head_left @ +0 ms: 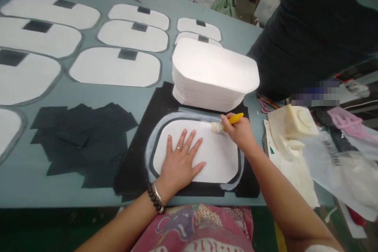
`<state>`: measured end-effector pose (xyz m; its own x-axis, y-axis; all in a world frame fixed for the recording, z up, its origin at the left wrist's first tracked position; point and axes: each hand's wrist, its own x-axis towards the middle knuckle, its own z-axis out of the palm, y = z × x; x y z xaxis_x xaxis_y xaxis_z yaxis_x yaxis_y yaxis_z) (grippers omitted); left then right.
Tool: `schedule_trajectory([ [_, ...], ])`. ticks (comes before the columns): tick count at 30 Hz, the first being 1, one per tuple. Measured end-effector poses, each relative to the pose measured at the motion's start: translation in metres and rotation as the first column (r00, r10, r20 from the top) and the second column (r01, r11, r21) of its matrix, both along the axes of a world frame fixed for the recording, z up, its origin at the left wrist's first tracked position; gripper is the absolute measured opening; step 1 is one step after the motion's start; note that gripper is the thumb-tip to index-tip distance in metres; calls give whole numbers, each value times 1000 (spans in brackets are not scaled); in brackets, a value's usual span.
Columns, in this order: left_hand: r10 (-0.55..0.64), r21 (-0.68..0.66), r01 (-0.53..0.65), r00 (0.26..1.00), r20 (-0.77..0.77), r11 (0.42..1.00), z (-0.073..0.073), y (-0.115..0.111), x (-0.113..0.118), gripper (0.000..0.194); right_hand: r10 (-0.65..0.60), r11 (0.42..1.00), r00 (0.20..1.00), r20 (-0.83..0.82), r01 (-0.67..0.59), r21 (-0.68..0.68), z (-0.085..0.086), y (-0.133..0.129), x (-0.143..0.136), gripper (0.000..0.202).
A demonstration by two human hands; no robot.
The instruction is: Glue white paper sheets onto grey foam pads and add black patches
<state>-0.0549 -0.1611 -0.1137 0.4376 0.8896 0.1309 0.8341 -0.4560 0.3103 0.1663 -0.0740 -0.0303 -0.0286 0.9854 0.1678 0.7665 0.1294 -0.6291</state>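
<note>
My left hand [178,161] lies flat with spread fingers on a white rounded panel [220,161], pressing it against a black sheet [136,165]. A dark rim borders the panel, and a whitish smear runs around it on the black sheet. In my right hand [240,130] is a paintbrush [236,118] with a yellow handle. Its pale bristles touch the panel near its upper right edge. Just beyond stands a tall stack of white rounded panels [215,67].
Several dark-edged white panels with black patches [118,67] lie in rows at the left and back. Black fabric pieces [85,141] are heaped at left. At right are a cream plastic container [292,122], pink scissors [264,106], plastic bags [339,169] and a large dark roll [307,27].
</note>
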Motion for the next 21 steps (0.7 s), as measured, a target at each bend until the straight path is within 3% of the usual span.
schedule_trajectory([
  [4, 2, 14, -2, 999, 48, 1000, 5, -7, -1, 75, 24, 1000, 1000, -6, -24, 20, 22, -17, 1, 46],
  [7, 17, 32, -19, 997, 79, 999, 15, -14, -21, 67, 10, 996, 1000, -27, -7, 85, 37, -40, -8, 40],
  [9, 102, 66, -109, 989, 104, 992, 21, -16, -52, 54, -18, 994, 1000, 12, 17, 104, 39, -57, -7, 38],
  [11, 273, 111, -291, 950, 154, 950, 25, -13, -99, 41, -46, 995, 998, 42, 42, 94, 34, -71, 0, 38],
  [14, 565, 146, -591, 804, 186, 793, 26, 0, -183, 32, -70, 995, 994, 85, 63, 81, 21, -85, 10, 40],
  [16, 673, 144, -679, 733, 99, 719, 25, 15, -229, 33, -69, 995, 994, 90, 63, 76, 14, -89, 10, 41],
  [18, 664, 97, -663, 747, 23, 743, 24, 33, -258, 34, -57, 996, 996, 69, 52, 71, 10, -91, 4, 41],
  [21, 593, 21, -593, 805, 1, 805, 22, 57, -272, 28, -52, 993, 998, 18, 50, 111, 9, -95, -9, 39],
])
